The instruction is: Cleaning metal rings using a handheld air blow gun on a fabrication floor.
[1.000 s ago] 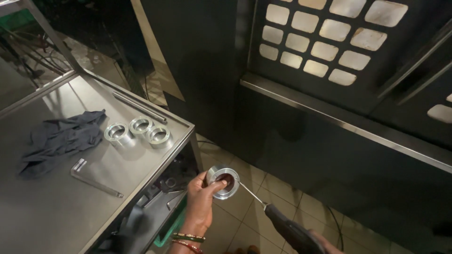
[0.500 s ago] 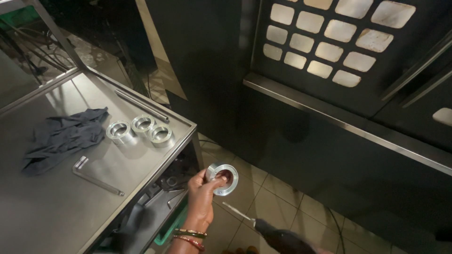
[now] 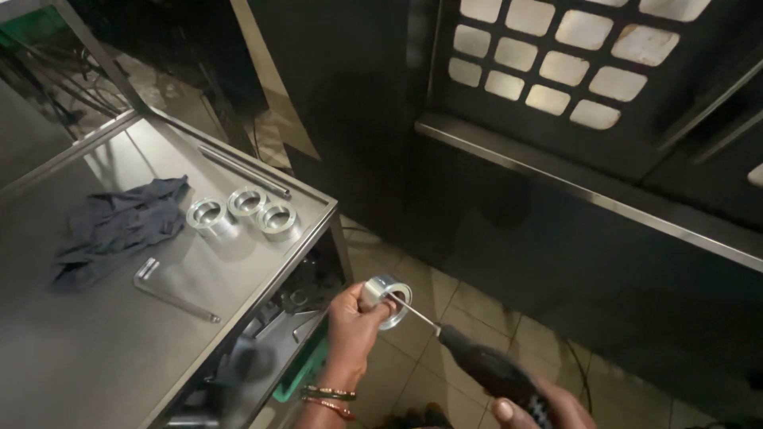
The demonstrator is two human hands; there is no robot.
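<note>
One metal ring [image 3: 387, 299] pinched between left fingers [image 3: 367, 306].

Clearance: open above floor, restricted on table.
Three metal rings [image 3: 242, 210], a dark cloth [image 3: 119, 226], a hex key [image 3: 171, 292] and a rod [image 3: 242, 169] occupy the table [image 3: 95, 357]; its near part is bare.

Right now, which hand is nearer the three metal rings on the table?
Left. The left hand is just off the table's edge, below-right of the three metal rings; the right hand is farther right.
</note>
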